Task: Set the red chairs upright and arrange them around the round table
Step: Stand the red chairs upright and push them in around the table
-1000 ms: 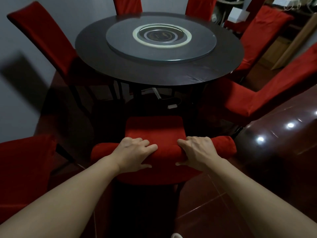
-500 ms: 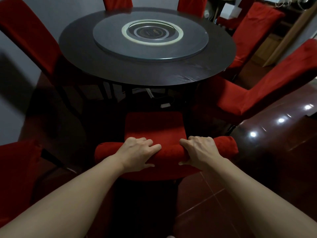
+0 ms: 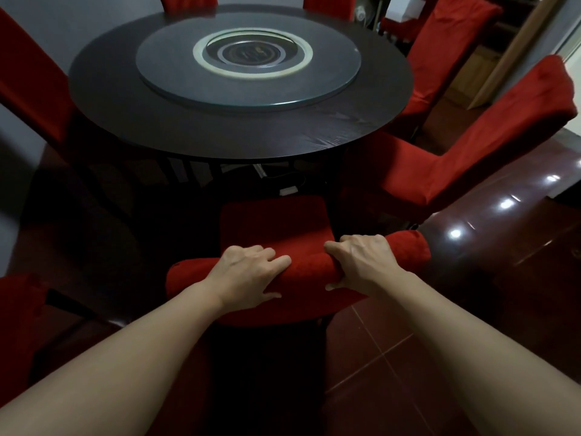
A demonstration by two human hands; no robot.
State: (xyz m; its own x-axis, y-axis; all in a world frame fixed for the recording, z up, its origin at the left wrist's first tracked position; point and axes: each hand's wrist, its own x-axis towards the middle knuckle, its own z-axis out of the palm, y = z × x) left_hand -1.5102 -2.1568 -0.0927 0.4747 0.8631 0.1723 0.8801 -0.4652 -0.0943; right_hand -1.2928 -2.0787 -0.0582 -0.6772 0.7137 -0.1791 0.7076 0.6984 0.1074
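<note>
Both hands are gripping the top rail of the nearest red chair, which is standing upright with its seat facing the round bench and its front edge lying just short of the bench's near rim. The left hand is lying over the rail left of centre, fingers curling over the far side and thumb pressing on the near face of the backrest; the right hand is clamping the rail right of centre in the same way, with bare red fabric showing between the two hands. The bench is carrying a grey turntable with pale rings at its middle. Other red chairs are standing around it: one to the right with its back leaning away from the bench, another behind that, two backrests peeking over the far rim, and one at the left against the grey wall. A further piece of red upholstery is sitting at the lower left edge, probably another chair, though the dim light is making that hard to confirm. A glossy dark brown surface is catching light spots at the right, beside the red tiled floor.
</note>
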